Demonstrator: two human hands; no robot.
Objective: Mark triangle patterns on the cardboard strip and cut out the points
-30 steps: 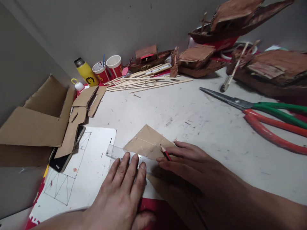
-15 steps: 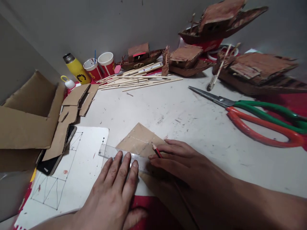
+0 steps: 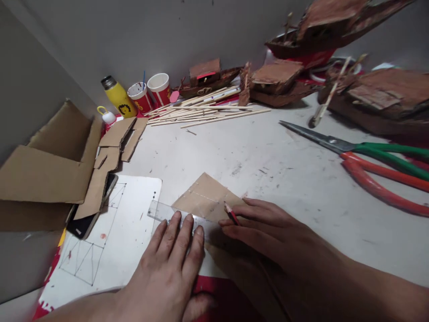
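My left hand lies flat with its fingers stretched out, pressing a clear plastic ruler down over a piece of brown cardboard. The cardboard has one corner pointing away from me and faint lines across it. Between the fingers of my right hand is a red and black pencil, its sharpened tip over the cardboard just beyond the ruler. The right hand's fingers are closed together and cover the ruler's right end. The lower part of the cardboard is partly hidden in shadow beneath the hands.
Large scissors lie at right. Brown model boats and thin wooden sticks stand along the back, with paper cups and a yellow bottle. At left are a cardboard box, a phone and a drawn sheet.
The camera view has swung slightly left, so everything appears further right. Both hands, the ruler and the pencil keep nearly the same place on the cardboard.
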